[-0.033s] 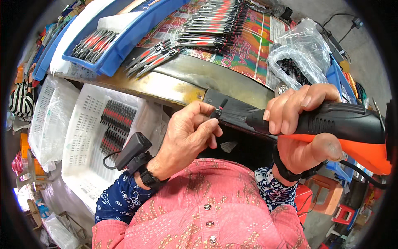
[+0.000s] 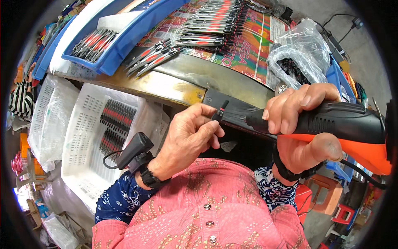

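Observation:
My left hand (image 2: 195, 130) pinches a small black part with a bit of red (image 2: 220, 113) between thumb and forefinger, at the front edge of the workbench. Its exact kind is too small to make out. My right hand (image 2: 300, 120) is wrapped over a black and orange power tool (image 2: 331, 122), with the thumb below it. The tool's narrow black nose (image 2: 257, 121) points left toward the small part, a short way from it. Beyond my hands, a row of grey, black and red pens (image 2: 215, 23) lies on the bench, with several loose pens (image 2: 153, 58) to its left.
A blue tray (image 2: 97, 64) of pens stands at the back left. Below it is a white plastic basket (image 2: 78, 166) holding pens in rows. A clear plastic bag (image 2: 306, 45) with dark parts lies at the right. Stools (image 2: 346, 216) stand on the floor at lower right.
My left hand has shifted very slightly to the right with the small black part. My right hand and the power tool look unmoved.

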Motion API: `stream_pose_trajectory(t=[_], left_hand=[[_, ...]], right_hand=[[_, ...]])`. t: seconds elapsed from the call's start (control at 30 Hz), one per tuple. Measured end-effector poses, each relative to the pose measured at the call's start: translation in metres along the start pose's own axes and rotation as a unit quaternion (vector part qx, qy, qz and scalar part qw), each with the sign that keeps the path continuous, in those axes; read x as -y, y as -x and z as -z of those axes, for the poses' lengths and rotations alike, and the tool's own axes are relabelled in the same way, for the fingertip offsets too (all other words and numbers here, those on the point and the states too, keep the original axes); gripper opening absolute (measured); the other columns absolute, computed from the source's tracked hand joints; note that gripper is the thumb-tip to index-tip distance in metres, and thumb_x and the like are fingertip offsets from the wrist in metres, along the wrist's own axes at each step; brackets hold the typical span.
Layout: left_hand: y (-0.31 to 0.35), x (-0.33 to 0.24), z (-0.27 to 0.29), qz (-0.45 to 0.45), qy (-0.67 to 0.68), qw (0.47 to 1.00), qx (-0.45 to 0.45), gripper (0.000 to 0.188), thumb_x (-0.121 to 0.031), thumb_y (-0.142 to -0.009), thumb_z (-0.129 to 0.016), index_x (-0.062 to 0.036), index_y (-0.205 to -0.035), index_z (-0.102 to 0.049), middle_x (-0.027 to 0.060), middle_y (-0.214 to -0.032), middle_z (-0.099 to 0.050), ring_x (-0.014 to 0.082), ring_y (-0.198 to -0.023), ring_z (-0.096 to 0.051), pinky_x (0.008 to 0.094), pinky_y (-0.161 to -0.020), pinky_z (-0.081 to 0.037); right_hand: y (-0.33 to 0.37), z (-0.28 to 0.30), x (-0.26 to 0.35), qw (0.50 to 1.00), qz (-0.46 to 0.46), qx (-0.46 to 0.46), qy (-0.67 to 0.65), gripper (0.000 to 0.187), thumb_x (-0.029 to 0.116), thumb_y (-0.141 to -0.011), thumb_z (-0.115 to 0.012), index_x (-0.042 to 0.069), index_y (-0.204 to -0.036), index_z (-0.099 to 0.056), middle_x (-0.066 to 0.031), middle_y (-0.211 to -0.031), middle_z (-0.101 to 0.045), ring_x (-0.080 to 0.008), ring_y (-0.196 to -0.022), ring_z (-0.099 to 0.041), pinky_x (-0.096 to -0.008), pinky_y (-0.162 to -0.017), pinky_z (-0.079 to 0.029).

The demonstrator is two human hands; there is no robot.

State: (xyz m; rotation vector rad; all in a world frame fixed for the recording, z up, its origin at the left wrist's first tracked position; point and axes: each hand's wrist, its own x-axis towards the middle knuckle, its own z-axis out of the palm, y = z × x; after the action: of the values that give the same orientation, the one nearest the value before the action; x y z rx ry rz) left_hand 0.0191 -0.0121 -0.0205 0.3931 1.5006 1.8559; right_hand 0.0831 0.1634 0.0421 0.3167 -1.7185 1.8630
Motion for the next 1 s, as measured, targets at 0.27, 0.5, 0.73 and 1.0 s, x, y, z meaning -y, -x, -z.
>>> stream_pose_trajectory(t=[0.27,0.5,0.73,1.0], left_hand=[[0.003,0.017,-0.01,0.05,0.143,0.988,-0.017,0.014,-0.008,-0.089,-0.057,0.0003,-0.1,-0.053,0.0092,-0.086,-0.063,0.0095,-0.064,-0.058,0.0195,-0.05,-0.047],[0.0,0.02,-0.011,0.075,0.176,0.981,-0.034,0.012,-0.01,-0.088,-0.059,-0.0016,-0.094,-0.054,0.0085,-0.083,-0.064,0.0095,-0.063,-0.058,0.0202,-0.047,-0.046],[0.001,0.022,-0.014,0.076,0.153,0.984,-0.052,0.011,-0.012,-0.088,-0.06,-0.0033,-0.093,-0.055,0.0059,-0.081,-0.064,0.0069,-0.061,-0.055,0.0171,-0.046,-0.04],[0.001,0.023,-0.016,0.075,0.146,0.985,-0.057,0.011,-0.012,-0.088,-0.059,-0.0031,-0.092,-0.054,0.0056,-0.08,-0.063,0.0063,-0.059,-0.053,0.0172,-0.046,-0.04]], right_hand=[[0.0,-0.008,-0.004,1.0,-0.009,0.011,0.012,0.068,0.065,-0.069,-0.066,0.005,-0.093,-0.042,-0.002,-0.061,-0.048,-0.0152,-0.05,-0.05,-0.0309,-0.054,-0.045],[-0.001,-0.012,-0.009,1.0,-0.013,0.014,0.019,0.069,0.065,-0.069,-0.066,0.005,-0.093,-0.042,-0.002,-0.061,-0.048,-0.0149,-0.049,-0.05,-0.0306,-0.053,-0.044],[-0.003,-0.015,-0.011,1.0,-0.013,0.014,0.018,0.069,0.065,-0.069,-0.066,0.005,-0.093,-0.042,-0.0021,-0.061,-0.047,-0.0147,-0.049,-0.049,-0.0303,-0.053,-0.044],[-0.004,-0.017,-0.012,1.0,-0.01,0.013,0.019,0.07,0.066,-0.069,-0.065,0.005,-0.093,-0.042,-0.0021,-0.061,-0.047,-0.0145,-0.049,-0.049,-0.03,-0.052,-0.044]])
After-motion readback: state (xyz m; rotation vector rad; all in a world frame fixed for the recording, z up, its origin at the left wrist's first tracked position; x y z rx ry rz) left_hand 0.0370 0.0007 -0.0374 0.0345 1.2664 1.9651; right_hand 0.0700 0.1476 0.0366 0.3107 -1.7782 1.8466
